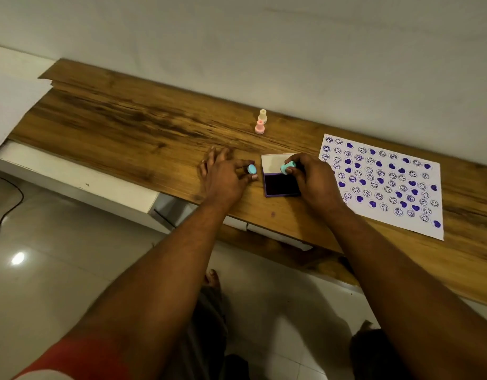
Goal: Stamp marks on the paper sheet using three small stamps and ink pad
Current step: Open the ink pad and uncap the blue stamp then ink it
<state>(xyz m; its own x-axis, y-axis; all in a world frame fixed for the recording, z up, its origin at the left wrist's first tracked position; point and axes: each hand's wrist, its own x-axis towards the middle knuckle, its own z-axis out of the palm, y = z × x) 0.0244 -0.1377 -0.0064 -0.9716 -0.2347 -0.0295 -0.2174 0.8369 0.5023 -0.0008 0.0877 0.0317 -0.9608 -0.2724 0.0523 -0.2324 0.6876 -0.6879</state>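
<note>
Right hand (310,179) grip closed on blue stamp (286,167) over open ink pad (281,185), apparently to ink it; left hand (225,174) pinches its cap (252,169) aside; stamped paper sheet (385,182) lies right on counter (143,133).

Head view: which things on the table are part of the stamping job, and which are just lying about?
In the job:
- blue stamp in the right hand
- blue cap in the left hand
- ink pad
- paper sheet
- pink stamp
- cream stamp

Lying about:
- black cable on the floor
</note>
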